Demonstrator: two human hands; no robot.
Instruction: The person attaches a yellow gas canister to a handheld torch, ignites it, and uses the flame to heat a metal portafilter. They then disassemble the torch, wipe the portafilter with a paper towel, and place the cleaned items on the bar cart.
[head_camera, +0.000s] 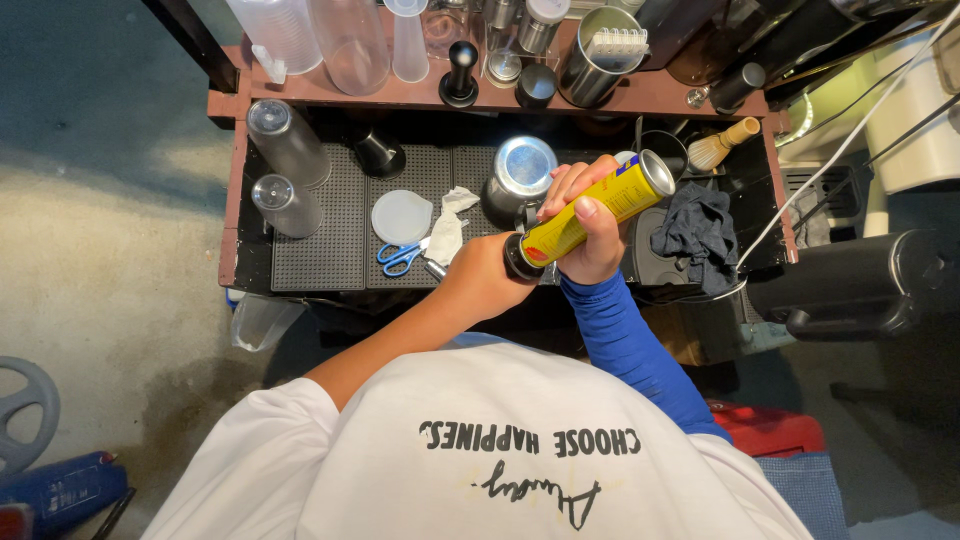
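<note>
My right hand (588, 225), in a blue sleeve, grips a yellow canister (590, 212) with a metal base, held tilted over the counter. At the canister's lower end my left hand (480, 278) is closed around a black cap (520, 258). Both hands are over the front edge of the black rubber mat (330, 250). A steel pitcher (518, 178) stands just behind the canister.
Blue-handled scissors (398, 256), a white round lid (401, 216) and a crumpled white cloth (447, 225) lie on the mat. Two clear shakers (285, 170) stand at left. A dark rag (695, 235) and a bamboo whisk (722, 145) are at right. Cups and tampers line the back shelf (420, 95).
</note>
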